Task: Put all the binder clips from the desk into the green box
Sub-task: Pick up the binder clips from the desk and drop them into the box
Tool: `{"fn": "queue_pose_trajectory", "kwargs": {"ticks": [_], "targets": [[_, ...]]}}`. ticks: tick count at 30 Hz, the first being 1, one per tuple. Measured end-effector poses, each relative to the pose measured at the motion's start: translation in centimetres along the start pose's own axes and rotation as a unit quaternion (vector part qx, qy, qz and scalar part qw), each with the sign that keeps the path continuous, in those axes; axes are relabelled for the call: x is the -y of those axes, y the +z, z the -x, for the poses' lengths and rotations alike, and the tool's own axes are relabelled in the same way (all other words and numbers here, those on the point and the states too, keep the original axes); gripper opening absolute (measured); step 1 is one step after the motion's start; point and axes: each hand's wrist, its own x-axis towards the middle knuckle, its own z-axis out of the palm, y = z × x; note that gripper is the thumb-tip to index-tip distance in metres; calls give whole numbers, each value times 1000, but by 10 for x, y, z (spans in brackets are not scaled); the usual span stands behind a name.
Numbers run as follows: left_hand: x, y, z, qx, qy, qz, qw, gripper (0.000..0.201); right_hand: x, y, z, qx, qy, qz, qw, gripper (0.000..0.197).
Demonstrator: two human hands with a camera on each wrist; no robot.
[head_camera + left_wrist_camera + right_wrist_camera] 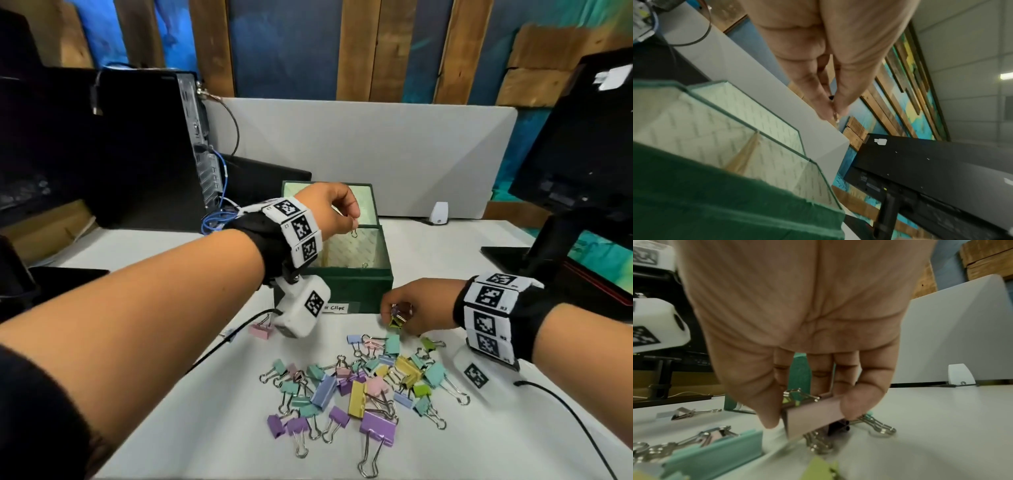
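White desk (445,260), grey partition panel (376,147) behind, black monitor (582,144) at right. Pastel metal binder clips (359,383) heaped near the open green box (352,284). Left hand (329,209) pinches a clip's wire handle (354,233) over the box. Right hand (421,305) grips a small bunch of clips (397,317) just above the desk.
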Motion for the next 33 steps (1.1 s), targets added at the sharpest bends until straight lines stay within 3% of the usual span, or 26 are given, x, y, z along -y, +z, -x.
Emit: {"fn": "queue_pose_trajectory", "kwargs": {"ticks": [4, 7, 10, 13, 15, 20, 26, 30, 33], "targets": [[14, 12, -2, 5, -28, -7, 1000, 25, -3, -2, 4, -7, -8, -13, 1000, 22], [23, 1, 20, 37, -34, -10, 999, 24, -9, -8, 8, -17, -10, -53, 998, 22], [38, -10, 55, 174, -45, -69, 981, 24, -11, -17, 8, -25, -18, -148, 988, 20], [58, -17, 89, 278, -45, -221, 934, 29, -9, -28, 7, -40, -39, -205, 977, 19], [74, -26, 101, 277, -62, -308, 908, 41, -5, -37, 6, -50, -55, -236, 969, 18], [101, -49, 102, 214, -158, -287, 920, 54, 27, -63, -6, -97, -101, -291, 946, 18], [94, -28, 86, 259, -150, -233, 925, 47, 72, -86, -40, -224, -72, -239, 942, 16], [97, -9, 83, 279, -133, -281, 909, 33, 80, -85, -57, -214, -41, -214, 952, 27], [100, -5, 83, 265, -108, -300, 910, 17, 80, -83, -58, -235, -45, -230, 943, 28]]}}
